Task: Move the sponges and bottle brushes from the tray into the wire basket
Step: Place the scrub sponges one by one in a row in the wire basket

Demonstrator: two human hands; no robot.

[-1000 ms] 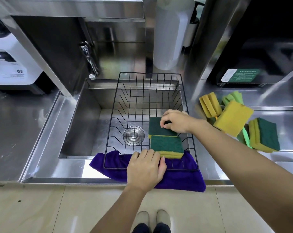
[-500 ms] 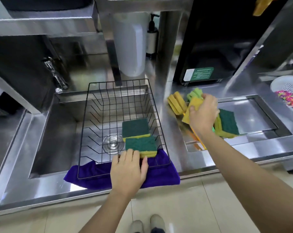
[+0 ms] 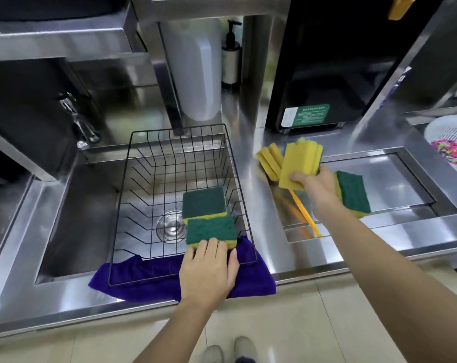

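Observation:
A black wire basket [image 3: 133, 195] sits over the sink, its near end on a purple cloth [image 3: 148, 279]. Two green-topped yellow sponges [image 3: 205, 203] lie in its right side. My left hand [image 3: 209, 268] rests on the basket's near rim, touching the nearer sponge. My right hand [image 3: 317, 188] grips a yellow sponge [image 3: 299, 163], lifted above the steel tray [image 3: 405, 184]. A yellow bottle brush [image 3: 303, 213] lies in the tray with its handle toward me. More yellow sponges [image 3: 269, 161] lean at the tray's left end, and a green-topped sponge [image 3: 353, 195] sits behind my wrist.
A tap [image 3: 78, 121] stands at the sink's back left. A white cylinder [image 3: 198, 74] and a pump bottle [image 3: 231, 61] stand behind the basket. A black appliance [image 3: 327, 74] is at the back right. A white colander with coloured bits [image 3: 452, 142] is at far right.
My right hand left the sponge it had set in the basket, moved right to the tray and picked up a yellow sponge. The view turned right. My left hand stayed on the basket rim.

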